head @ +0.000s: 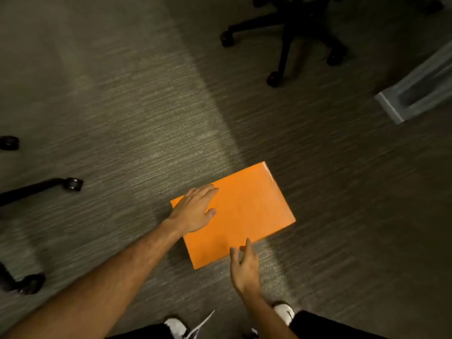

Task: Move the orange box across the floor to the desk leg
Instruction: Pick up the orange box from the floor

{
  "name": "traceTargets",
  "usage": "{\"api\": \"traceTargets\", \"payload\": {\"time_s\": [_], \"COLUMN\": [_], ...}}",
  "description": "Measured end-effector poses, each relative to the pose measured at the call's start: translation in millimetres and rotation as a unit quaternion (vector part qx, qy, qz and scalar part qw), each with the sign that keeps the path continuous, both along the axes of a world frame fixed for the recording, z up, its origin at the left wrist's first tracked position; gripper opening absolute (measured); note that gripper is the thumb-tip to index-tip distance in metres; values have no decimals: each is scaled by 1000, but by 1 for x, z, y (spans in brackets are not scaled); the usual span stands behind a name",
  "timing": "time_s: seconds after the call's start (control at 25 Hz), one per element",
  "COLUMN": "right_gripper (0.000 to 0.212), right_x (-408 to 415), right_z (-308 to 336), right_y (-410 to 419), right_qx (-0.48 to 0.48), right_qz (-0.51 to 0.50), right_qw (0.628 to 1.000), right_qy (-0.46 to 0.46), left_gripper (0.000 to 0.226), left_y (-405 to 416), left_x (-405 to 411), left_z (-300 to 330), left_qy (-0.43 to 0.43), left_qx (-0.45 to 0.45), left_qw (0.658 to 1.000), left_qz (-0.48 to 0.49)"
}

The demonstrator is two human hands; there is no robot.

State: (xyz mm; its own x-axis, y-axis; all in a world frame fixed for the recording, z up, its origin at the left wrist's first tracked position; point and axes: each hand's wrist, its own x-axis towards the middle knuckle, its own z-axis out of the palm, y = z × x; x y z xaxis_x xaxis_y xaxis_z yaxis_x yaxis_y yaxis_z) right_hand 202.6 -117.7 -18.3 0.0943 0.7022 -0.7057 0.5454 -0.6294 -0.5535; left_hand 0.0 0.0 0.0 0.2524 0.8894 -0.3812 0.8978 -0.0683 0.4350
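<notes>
The left hand [194, 209] lies flat, palm down, on the near-left part of the orange box [242, 211], its fingers held close together and pointing up and to the right across the lid, the thumb stretched out along the top surface; the bare forearm runs back from it to the lower left corner of the view. The right hand [244, 267] is held at the box's near edge, fingers loosely parted and slightly curled with the tips over that edge; whether they actually touch the box cannot be told, and it grips nothing. The box lies flat on the carpeted floor [122, 106], turned at an angle so that its far corner points up and to the right, and its glossy top catches light along that far edge. Directly below the hands, two white shoes [283, 311] and dark trouser legs show at the bottom of the frame. Around the box the carpet is bare on every side, with a wide open stretch running up and to the right toward the pale grey desk leg [415, 94], whose flat foot rests on the floor well apart from the box at the right edge. The black wheeled base of an office chair [288, 33] stands farther back, left of the desk leg, and the castors of another chair base [73, 184] sit along the left edge, well clear of the box.
</notes>
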Motion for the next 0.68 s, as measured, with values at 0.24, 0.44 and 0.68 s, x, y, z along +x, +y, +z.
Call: {"api": "traceTargets", "payload": {"time_s": [0.24, 0.44, 0.68], "right_gripper": [73, 68, 96], "right_x": [-39, -41, -53], "right_z": [-103, -137, -135], "right_y": [-7, -23, -25], "right_qx": [54, 138, 111], "right_qz": [-181, -278, -322], "right_qw": [982, 951, 939], "right_qy": [-25, 0, 55], "left_gripper": [83, 91, 107], "left_y": [23, 32, 32], "left_x": [-28, -34, -46], "left_z": [-108, -151, -159], "left_qy": [56, 54, 63], "left_qx": [-45, -61, -57], "left_qw": [997, 997, 993], "left_qz": [3, 13, 87]}}
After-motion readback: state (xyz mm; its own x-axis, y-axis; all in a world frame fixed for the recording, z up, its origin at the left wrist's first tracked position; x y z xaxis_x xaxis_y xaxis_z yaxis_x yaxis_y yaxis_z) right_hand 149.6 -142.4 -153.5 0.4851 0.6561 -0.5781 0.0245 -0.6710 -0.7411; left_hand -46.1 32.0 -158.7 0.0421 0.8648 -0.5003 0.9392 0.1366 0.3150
